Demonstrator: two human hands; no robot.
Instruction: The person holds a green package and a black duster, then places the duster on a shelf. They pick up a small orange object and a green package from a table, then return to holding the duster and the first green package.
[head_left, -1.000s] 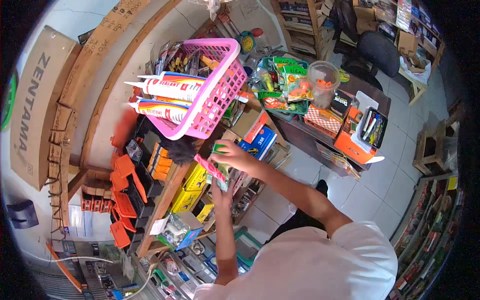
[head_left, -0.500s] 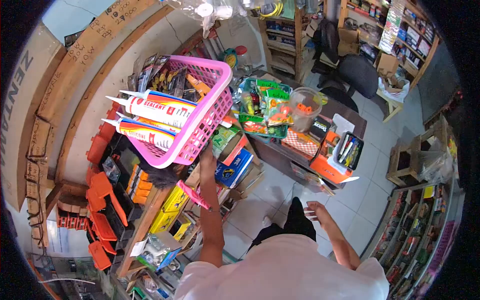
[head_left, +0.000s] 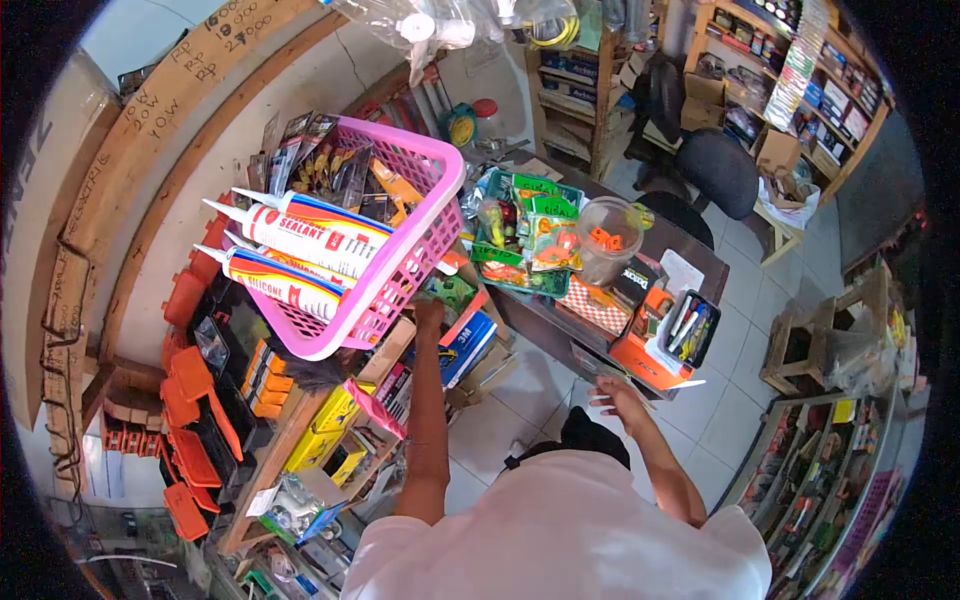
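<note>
My left hand (head_left: 429,314) is stretched up and forward to the shelf just under the pink basket (head_left: 418,236). Its fingers hold the lower edge of a green packet (head_left: 452,291), which lies on top of a blue 3M box (head_left: 470,345). My right hand (head_left: 613,394) hangs low beside me over the tiled floor. It holds nothing and its fingers are spread. The basket holds sealant tubes (head_left: 300,228) and several hanging blister packs.
Orange and yellow boxes fill the wooden shelf (head_left: 285,440) on the left. A dark counter (head_left: 700,262) carries a green tray of packets (head_left: 520,235), a clear tub (head_left: 606,238) and an orange box of pens (head_left: 668,340). Office chairs and shelving stand beyond.
A second ago both hands held the green packet at chest height. My left hand then carried it up to the shelf under the basket, and my right hand dropped away to my side.
</note>
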